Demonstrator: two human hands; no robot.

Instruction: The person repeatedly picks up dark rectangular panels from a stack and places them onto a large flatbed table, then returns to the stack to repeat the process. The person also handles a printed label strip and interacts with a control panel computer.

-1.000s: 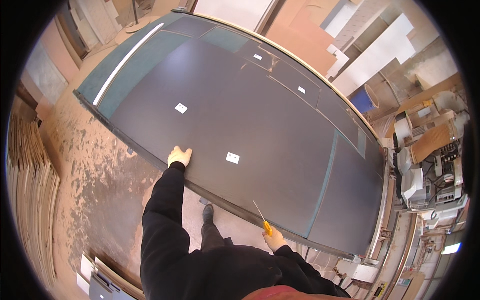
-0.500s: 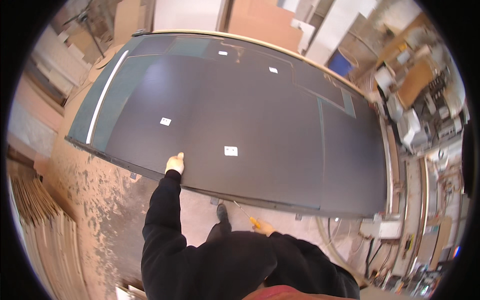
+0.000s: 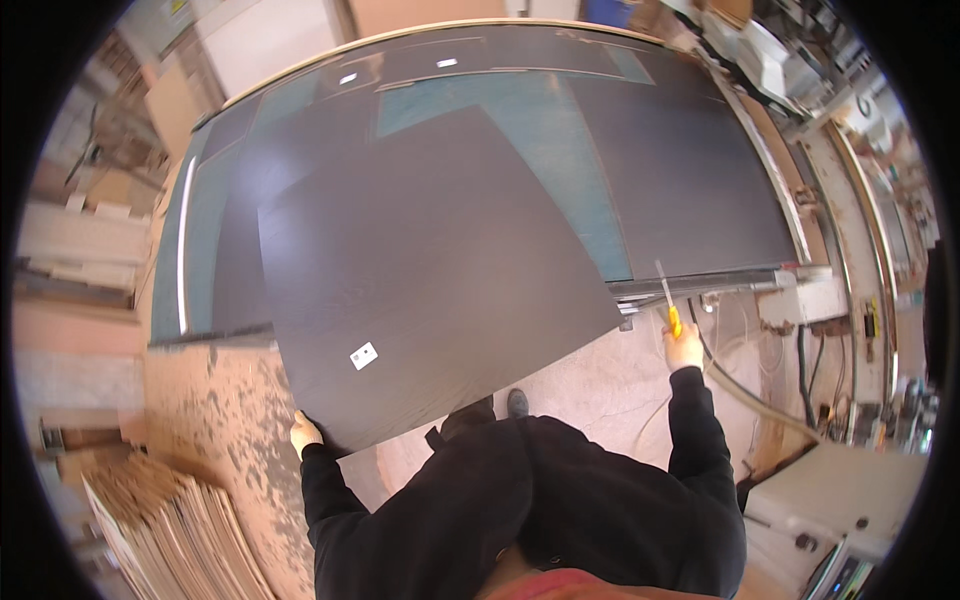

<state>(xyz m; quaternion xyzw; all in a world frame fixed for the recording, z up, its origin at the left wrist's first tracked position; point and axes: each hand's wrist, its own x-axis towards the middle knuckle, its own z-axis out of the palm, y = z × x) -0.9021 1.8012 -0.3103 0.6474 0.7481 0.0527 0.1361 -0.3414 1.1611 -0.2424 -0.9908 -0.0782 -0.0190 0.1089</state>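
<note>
My left hand (image 3: 304,432) grips the near left corner of a large dark panel (image 3: 440,260). The panel lies skewed, its near part jutting past the table's front edge and its far part above the other panels. A white label (image 3: 364,355) sits on it near the left. In my right hand (image 3: 684,347) is a yellow-handled tool (image 3: 674,321) with a slim metal blade, pointing away from me. The blade is beside the table's front edge, apart from the panel. Teal board (image 3: 590,170) shows where the panel has been swung off the table (image 3: 700,280).
Another dark panel (image 3: 680,170) lies flat at the right of the table. A white strip (image 3: 186,250) runs along the left side. Stacked boards (image 3: 180,520) stand on the floor at lower left. A hose (image 3: 750,395) crosses the floor at right.
The dark panel has come away from its place among the others, turned and slid toward me, with my left hand now on its corner. My right hand has moved right and forward with the tool.
</note>
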